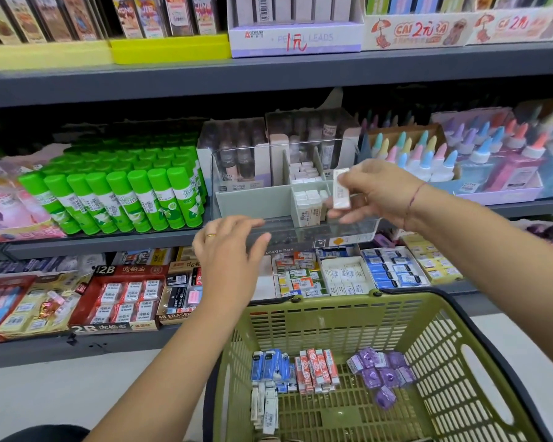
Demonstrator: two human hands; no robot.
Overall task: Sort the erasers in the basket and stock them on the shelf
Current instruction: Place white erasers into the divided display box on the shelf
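My right hand (377, 193) pinches a white wrapped eraser (341, 188) upright above a clear storage box (300, 231) on the middle shelf. White erasers (307, 205) stand in the box's grey compartments. My left hand (230, 247) grips the box's front left rim. Below, a green basket (460, 346) holds blue erasers (270, 365), red-and-white erasers (316, 370), purple erasers (382, 374) and a few white ones (265, 409).
Green glue sticks (125, 199) stand left of the box, and glue bottles with pastel caps (428, 154) stand to the right. On the lower shelf are eraser trays: red 2B boxes (125, 295), mixed ones (300, 279) and blue ones (393, 269). The upper shelf carries pencil-lead cartons (296, 36).
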